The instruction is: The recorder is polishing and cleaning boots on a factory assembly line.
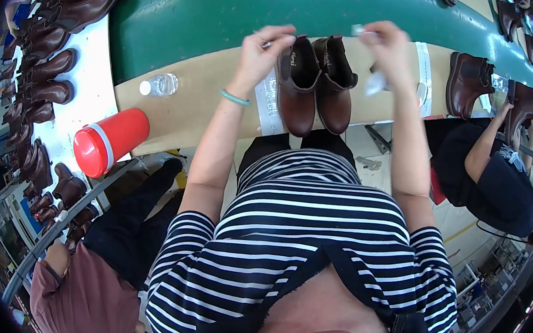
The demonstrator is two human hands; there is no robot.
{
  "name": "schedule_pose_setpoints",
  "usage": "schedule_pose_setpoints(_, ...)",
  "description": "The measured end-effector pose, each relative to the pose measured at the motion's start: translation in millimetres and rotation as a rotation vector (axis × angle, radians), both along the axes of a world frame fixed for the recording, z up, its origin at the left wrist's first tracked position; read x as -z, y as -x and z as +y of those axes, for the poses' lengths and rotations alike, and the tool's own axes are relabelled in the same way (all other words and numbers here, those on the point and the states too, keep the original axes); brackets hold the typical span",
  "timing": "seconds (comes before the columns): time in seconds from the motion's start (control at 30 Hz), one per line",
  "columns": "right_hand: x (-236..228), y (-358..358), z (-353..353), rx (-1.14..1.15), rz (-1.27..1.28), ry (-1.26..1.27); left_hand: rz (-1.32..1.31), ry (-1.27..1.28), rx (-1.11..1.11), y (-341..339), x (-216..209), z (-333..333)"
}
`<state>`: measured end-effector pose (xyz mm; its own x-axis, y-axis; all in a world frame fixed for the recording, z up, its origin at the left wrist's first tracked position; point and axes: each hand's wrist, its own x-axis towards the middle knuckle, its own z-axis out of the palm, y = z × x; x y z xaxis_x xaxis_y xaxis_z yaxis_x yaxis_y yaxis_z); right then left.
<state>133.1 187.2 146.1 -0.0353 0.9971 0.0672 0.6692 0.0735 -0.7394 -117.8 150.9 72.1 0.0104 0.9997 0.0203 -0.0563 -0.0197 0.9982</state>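
Observation:
A pair of brown ankle boots stands upright on the cardboard in front of me, the left boot (297, 92) close beside the right boot (335, 89), openings facing up. My left hand (264, 50) is closed in a pinch at the top of the left boot, a green bangle on its wrist. Whatever its fingers hold is too small to make out. My right hand (389, 49), smeared by motion, is raised right of the boots and apart from them. Between its fingertips is a small white piece (359, 30). A whitish, cloth-like scrap (376, 84) shows below that palm.
A clear bottle (159, 84) and a red flask (111, 142) lie at the left. Beyond the cardboard strip (204, 75) runs a green surface (231, 7). Many brown boots (54, 56) line a white surface at the far left. A co-worker (500, 171) handles a boot at the right.

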Motion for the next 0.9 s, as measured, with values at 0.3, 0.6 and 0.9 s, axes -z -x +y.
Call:
schedule_pose_setpoints(0.3,49.8,-164.9,-56.2,0.197,0.953,0.821,-0.57,0.241,0.06,-24.3,-81.1,-33.0)
schedule_pose_setpoints(0.6,75.8,-145.2,-79.8,0.06,1.033,0.955,-0.238,0.643,-0.063,-118.6,-65.0,10.9)
schedule_pose_setpoints(0.9,77.2,-193.5,-79.3,-0.008,1.147,0.957,0.009,0.233,-0.146,-150.8,-76.3,-77.9)
